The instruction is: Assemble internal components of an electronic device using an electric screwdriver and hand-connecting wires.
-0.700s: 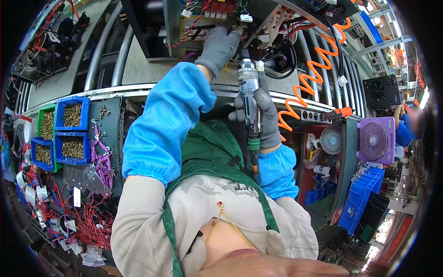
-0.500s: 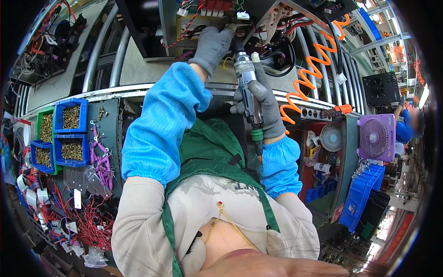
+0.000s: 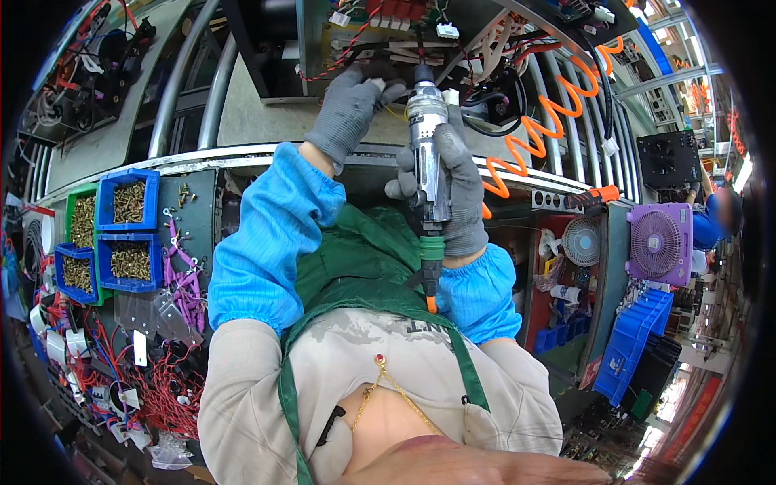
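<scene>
My right hand (image 3: 461,174), in a grey glove with light fingertips, is wrapped round an air screwdriver (image 3: 427,121). The tool's bit points away from me, into an open metal case (image 3: 315,61) with wires and white connectors inside. My left hand (image 3: 346,113), gloved too, is at the case's near edge, left of the bit. Its fingers are curled together, and whatever they may hold is hidden. A twisted red and white wire (image 3: 343,61) runs just beyond it.
Blue bins (image 3: 129,202) of brass screws stand at left, near purple cable parts (image 3: 184,283) and red wires (image 3: 166,388). An orange coiled hose (image 3: 517,162) hangs at right. Further right are an orange-handled tool (image 3: 594,196), a purple fan (image 3: 656,242) and another person (image 3: 711,222).
My left hand has drawn back from inside the case, toward me and left. The screwdriver has turned more upright in the picture and its rear end has swung left.
</scene>
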Demonstrator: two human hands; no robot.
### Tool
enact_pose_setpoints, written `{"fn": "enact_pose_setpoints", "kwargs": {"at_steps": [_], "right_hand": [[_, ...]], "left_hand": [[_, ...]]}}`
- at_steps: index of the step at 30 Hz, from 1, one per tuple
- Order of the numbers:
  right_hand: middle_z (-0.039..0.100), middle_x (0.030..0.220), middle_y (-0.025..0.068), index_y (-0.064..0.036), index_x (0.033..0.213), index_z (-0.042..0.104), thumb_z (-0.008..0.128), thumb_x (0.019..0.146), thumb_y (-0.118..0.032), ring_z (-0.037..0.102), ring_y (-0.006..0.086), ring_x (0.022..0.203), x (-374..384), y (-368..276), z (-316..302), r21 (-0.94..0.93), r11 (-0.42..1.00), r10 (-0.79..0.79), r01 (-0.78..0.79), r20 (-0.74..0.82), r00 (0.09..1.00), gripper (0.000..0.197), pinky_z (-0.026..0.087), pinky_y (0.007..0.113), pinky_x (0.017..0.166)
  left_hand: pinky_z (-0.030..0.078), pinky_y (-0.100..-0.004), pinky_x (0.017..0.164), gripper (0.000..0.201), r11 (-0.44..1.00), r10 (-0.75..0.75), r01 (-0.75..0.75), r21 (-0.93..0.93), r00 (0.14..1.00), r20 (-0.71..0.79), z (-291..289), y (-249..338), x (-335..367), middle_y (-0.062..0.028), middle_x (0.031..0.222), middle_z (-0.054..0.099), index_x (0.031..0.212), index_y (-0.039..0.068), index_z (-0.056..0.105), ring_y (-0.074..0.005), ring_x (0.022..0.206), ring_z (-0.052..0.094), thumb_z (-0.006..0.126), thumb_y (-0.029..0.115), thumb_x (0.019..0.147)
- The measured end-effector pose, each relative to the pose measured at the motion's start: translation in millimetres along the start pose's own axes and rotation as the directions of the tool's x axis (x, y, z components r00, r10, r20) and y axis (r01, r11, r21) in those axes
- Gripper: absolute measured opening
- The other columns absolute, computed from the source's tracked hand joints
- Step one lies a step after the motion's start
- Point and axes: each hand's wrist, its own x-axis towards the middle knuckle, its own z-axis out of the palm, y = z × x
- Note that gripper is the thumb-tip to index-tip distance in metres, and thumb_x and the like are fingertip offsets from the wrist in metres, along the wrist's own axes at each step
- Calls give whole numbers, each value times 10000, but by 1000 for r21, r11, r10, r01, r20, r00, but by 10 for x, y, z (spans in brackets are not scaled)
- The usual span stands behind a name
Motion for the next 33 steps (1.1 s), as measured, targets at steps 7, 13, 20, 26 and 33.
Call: {"fn": "enact_pose_setpoints", "kwargs": {"at_steps": [7, 13, 20, 26, 33], "right_hand": [[605, 775, 121, -102, 1298, 360, 529, 899, -376, 613, 177, 531, -6, -19, 80, -62, 996, -68, 69, 23, 997, 512, 577, 354, 525], [601, 759, 105, -129, 1351, 305, 551, 878, -412, 597, 163, 517, -54, 5, 101, -96, 993, -66, 66, 3, 998, 604, 579, 354, 531], [544, 853, 120, -306, 1466, 113, 570, 680, -148, 552, 172, 607, -494, -29, -155, -342, 900, 291, -271, 8, 957, 923, 548, 331, 570], [549, 802, 121, -293, 1469, 109, 562, 674, -119, 534, 161, 527, -512, 31, -199, -323, 914, 278, -245, 60, 959, 932, 545, 335, 596], [561, 796, 123, -289, 1469, 115, 562, 688, -86, 561, 175, 539, -494, -34, -219, -409, 870, 335, -276, 78, 939, 922, 541, 325, 581]], "left_hand": [[551, -212, 677, 240, 876, -373, 326, -356, 925, -71, 78, 204, -70, -168, 1004, 608, 1077, -51, 511, -213, 889, 649, 492, 143, 937], [466, -147, 521, 190, 906, -414, 400, -140, 906, -88, -81, 223, -83, -81, 875, 621, 1005, -2, 571, -61, 632, 549, 545, 168, 924], [414, -141, 429, 162, 752, -471, 364, -550, 880, -60, -339, 139, -109, -51, 780, 598, 920, 29, 577, -40, 531, 466, 581, 191, 908], [354, -145, 392, 223, 771, -538, 399, -497, 825, -172, -351, 85, -94, -9, 678, 558, 833, 67, 556, -33, 477, 424, 613, 275, 889], [319, -151, 406, 313, 869, -485, 450, -206, 857, -173, -329, 265, -94, 35, 609, 515, 866, 61, 658, -31, 488, 416, 593, 366, 890]]}}
